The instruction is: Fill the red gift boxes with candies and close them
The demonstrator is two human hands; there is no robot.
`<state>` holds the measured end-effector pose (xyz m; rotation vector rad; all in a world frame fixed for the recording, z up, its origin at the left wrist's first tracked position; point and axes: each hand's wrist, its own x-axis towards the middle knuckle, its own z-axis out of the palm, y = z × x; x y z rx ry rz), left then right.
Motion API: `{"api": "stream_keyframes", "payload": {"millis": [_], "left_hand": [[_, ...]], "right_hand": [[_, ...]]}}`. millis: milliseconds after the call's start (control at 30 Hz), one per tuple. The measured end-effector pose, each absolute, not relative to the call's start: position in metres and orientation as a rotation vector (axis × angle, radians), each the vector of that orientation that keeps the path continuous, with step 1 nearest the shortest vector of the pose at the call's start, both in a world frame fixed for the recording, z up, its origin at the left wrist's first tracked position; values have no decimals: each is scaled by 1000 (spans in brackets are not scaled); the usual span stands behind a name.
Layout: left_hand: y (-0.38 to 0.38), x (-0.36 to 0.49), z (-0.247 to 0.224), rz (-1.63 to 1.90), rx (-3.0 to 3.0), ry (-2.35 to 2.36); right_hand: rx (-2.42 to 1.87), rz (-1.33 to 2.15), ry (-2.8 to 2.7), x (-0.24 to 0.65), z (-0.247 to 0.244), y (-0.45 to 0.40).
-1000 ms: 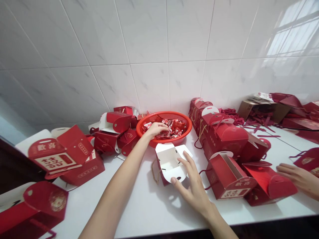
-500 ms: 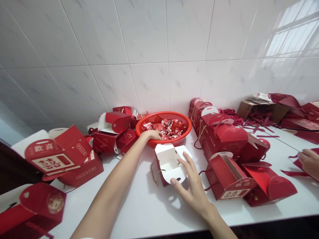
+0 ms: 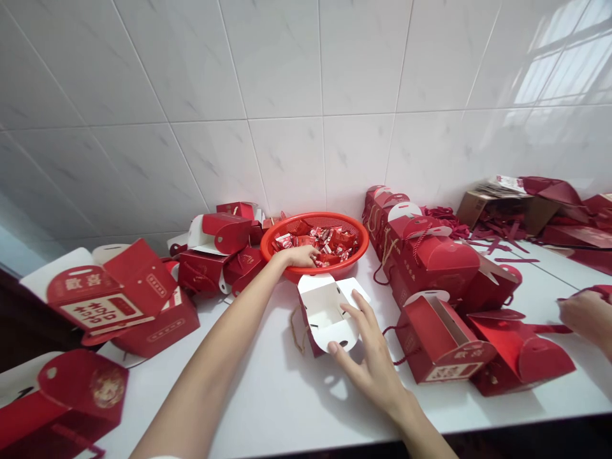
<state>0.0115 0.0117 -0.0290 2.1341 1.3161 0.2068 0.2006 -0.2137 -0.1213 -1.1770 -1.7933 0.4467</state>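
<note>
A red plastic basket (image 3: 313, 273) stands by the wall, with many small red wrapped sweets (image 3: 337, 241) inside. My left hand (image 3: 301, 256) reaches over its near rim, fingertips curled down among the sweets; what they hold, if anything, is too small to tell. Nearer to me stands an open box (image 3: 325, 306), red outside and white inside, flaps up, its inside bare where it shows. My right hand (image 3: 363, 347) is at the right side of this box, thumb on the front flap and fingers on the right flap.
Red gift boxes (image 3: 138, 306) are piled at the left. A row of red boxes (image 3: 430, 268) runs along the right of the basket. Farther right lie dark red ribbons (image 3: 516, 259) and a brown carton (image 3: 482, 207). Another person's hand (image 3: 586, 315) holds ribbon at the right edge.
My left hand has shifted slightly and its fingers curl more among the sweets. My right hand and the open box have hardly moved. The other person's hand has moved left with the ribbon.
</note>
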Motion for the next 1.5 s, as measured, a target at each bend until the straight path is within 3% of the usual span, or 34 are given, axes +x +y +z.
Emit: {"api": "stream_keyframes", "payload": {"millis": [933, 1500], "left_hand": [[-13, 13, -13, 904, 1493, 1178], [7, 0, -26, 901, 1532, 1613]], "right_hand": [[-1169, 432, -1792, 201, -120, -214], [-1173, 420, -1797, 201, -119, -215]]}}
